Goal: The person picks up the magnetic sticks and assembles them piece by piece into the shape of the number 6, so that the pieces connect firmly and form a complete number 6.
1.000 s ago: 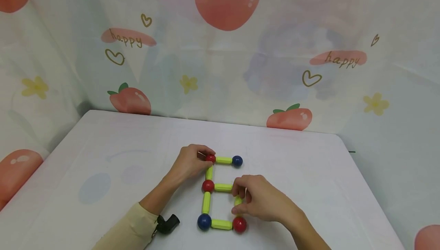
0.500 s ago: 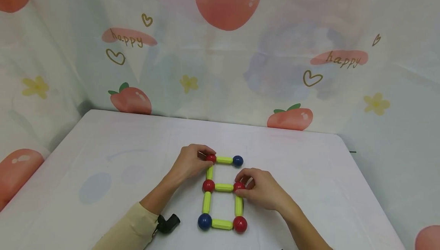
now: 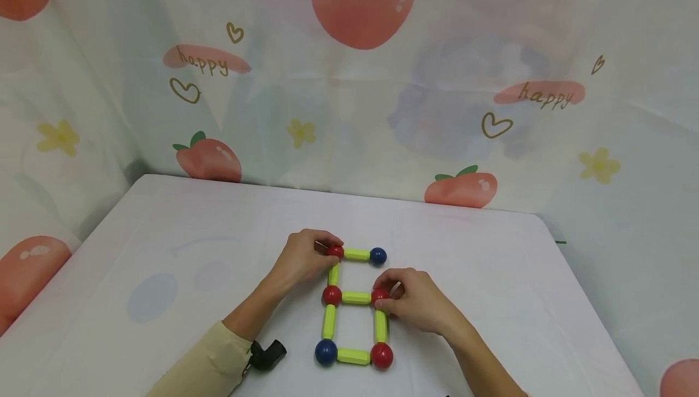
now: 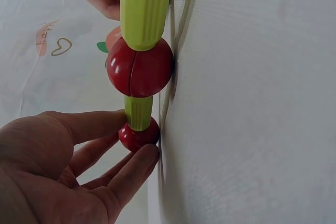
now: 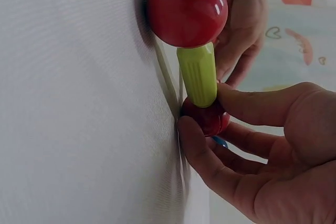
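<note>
A flat frame of yellow-green rods (image 3: 355, 298) and balls lies on the white table (image 3: 491, 275). My left hand (image 3: 327, 249) pinches the top-left red ball (image 3: 335, 251); in the left wrist view my left hand (image 4: 134, 139) has a thumb and a finger round that ball (image 4: 138, 135), with the middle-left red ball (image 4: 140, 66) closer to the camera. My right hand (image 3: 383, 297) pinches the middle-right red ball (image 3: 379, 295). In the right wrist view my right hand (image 5: 206, 113) has its fingers round this ball (image 5: 211, 120), beyond a rod (image 5: 198, 74) and the bottom-right red ball (image 5: 186, 9).
Blue balls sit at the frame's top right (image 3: 378, 256) and bottom left (image 3: 325, 351). A small black device (image 3: 267, 354) sits at my left sleeve. A fruit-print curtain (image 3: 349, 81) closes off the table's far and side edges.
My right hand has shifted up from the lower-right rod to the middle-right red ball, uncovering that rod. The left hand has stayed on the top-left ball.
</note>
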A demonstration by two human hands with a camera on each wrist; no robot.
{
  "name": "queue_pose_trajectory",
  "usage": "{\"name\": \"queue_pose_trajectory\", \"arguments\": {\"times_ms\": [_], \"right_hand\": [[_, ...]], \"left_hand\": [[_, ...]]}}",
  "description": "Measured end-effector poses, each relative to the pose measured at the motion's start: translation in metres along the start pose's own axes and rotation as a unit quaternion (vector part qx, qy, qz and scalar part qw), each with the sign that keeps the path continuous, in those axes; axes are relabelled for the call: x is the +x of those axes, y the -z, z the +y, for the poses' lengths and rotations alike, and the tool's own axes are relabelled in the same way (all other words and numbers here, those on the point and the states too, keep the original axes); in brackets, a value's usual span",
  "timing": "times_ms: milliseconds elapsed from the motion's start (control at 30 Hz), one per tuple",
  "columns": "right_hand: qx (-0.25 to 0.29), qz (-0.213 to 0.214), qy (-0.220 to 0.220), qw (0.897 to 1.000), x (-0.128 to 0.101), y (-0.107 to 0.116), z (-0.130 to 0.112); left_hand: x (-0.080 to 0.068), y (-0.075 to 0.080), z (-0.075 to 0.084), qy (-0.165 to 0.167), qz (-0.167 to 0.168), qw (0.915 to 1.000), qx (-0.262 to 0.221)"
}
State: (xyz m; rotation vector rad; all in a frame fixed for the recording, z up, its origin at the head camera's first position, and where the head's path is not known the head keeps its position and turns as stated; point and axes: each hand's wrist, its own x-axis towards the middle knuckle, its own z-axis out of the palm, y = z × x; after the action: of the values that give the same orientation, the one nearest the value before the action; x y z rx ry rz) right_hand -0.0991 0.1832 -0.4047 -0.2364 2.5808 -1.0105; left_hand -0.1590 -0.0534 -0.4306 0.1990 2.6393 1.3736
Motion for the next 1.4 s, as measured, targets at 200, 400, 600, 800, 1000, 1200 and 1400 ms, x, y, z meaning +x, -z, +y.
{"name": "queue_pose_trajectory", "arguments": {"times_ms": [200, 400, 600, 800, 1000, 1200, 1400], "right_hand": [[-0.008, 0.004, -0.001, 1.000, 0.001, 0.000, -0.001], [-0.002, 0.007, -0.020, 1.000, 0.001, -0.001, -0.002], [0.005, 0.012, -0.014, 1.000, 0.001, -0.001, 0.002], [0.011, 0.011, -0.011, 1.000, 0.001, 0.000, 0.005], [0.011, 0.010, -0.005, 1.000, 0.001, 0.000, 0.005], [0.012, 0.008, -0.007, 1.000, 0.001, 0.000, 0.005], [0.012, 0.007, -0.002, 1.000, 0.001, 0.000, 0.006]], "left_hand": [[-0.003, 0.002, 0.002, 0.004, 0.002, 1.0000, 0.002], [-0.012, 0.005, 0.010, 0.003, 0.006, 0.9987, 0.051], [-0.043, 0.015, 0.029, 0.005, -0.026, 0.9891, 0.145], [-0.078, 0.024, 0.036, -0.002, -0.201, 0.9695, 0.141], [-0.095, 0.019, 0.029, -0.011, -0.280, 0.9525, 0.119], [-0.097, 0.013, 0.025, -0.020, -0.277, 0.9535, 0.117], [-0.098, 0.014, 0.023, -0.019, -0.277, 0.9545, 0.109]]}}
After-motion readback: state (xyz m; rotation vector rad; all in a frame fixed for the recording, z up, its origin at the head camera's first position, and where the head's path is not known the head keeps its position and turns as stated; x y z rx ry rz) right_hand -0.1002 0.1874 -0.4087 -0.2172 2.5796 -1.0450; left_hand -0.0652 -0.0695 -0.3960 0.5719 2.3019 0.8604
